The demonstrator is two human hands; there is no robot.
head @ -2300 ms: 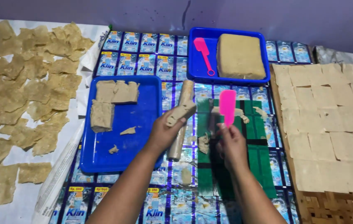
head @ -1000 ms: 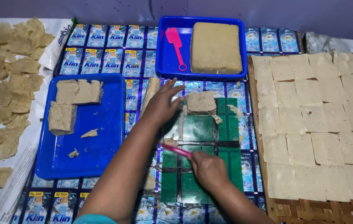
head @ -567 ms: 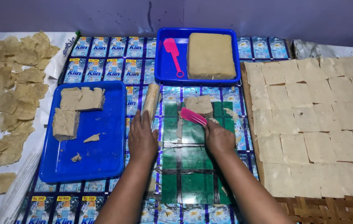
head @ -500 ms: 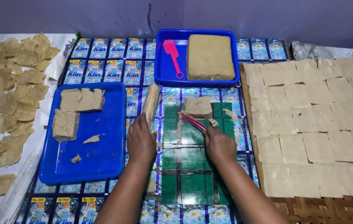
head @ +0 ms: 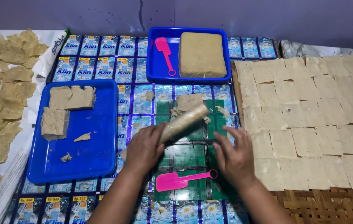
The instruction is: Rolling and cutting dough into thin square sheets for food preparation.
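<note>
My left hand (head: 144,147) grips a dough-coated rolling pin (head: 183,120), held slanted over a green mat (head: 186,155), its far end touching a lump of tan dough (head: 189,102). My right hand (head: 234,155) hovers with fingers spread over the mat's right side, holding nothing. A pink spatula (head: 182,179) lies flat on the mat just left of that hand.
A blue tray (head: 97,153) at left holds cut dough chunks. A second blue tray (head: 160,70) at the back holds a large dough block (head: 201,54) and another pink spatula (head: 165,55). Flat dough squares (head: 309,120) cover a woven rack at right. Dried pieces (head: 2,91) lie at left.
My right hand has put the pink spatula down on the mat and let go. My left hand has picked up the rolling pin and swung it over the dough lump.
</note>
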